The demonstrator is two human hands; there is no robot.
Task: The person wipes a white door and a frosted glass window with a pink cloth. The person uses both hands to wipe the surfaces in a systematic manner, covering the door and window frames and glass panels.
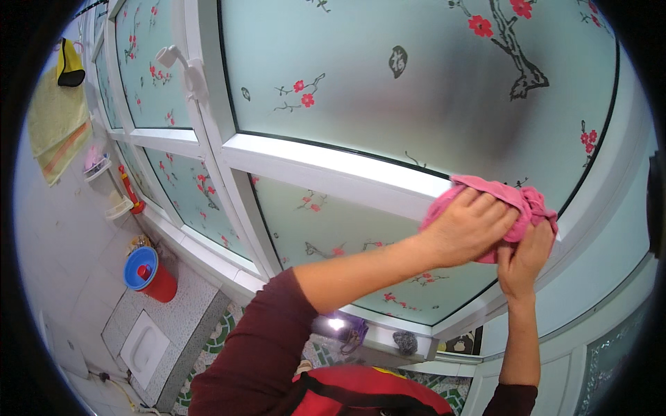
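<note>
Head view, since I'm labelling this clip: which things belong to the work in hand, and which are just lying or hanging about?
In use:
- pink cloth, bunched under the fingers
- left hand and right hand, both on it
- white window rail, against the cloth

Just about:
- red-and-blue bucket, standing apart
- yellow towel, hanging at far left

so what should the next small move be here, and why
Probably sliding the pink cloth leftward along the white crossbar: the left hand and right hand both have it bunched near the bar's right end, while the bar's long stretch to the left lies uncovered.
</note>
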